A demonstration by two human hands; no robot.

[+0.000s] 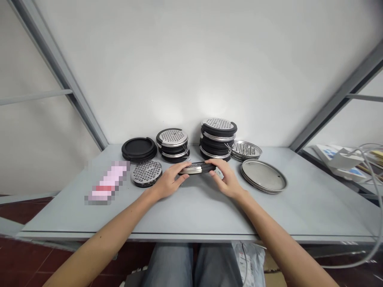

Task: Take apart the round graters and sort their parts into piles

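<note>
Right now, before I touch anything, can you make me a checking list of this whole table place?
Surface: smooth pale-grey tabletop, bare along the front.
Job's things: black-and-silver round disc between the hands; flat black round discs, silver perforated disc, two tall black-and-silver stacks, silver slotted disc, smooth grey metal discs around it.
Clutter: pink item, too blurred to identify; white papers beyond the right end.
Hands: left and right both hold the disc.
Cables: long white cable, far right.
Surroundings: white wall, grey metal frame.
</note>
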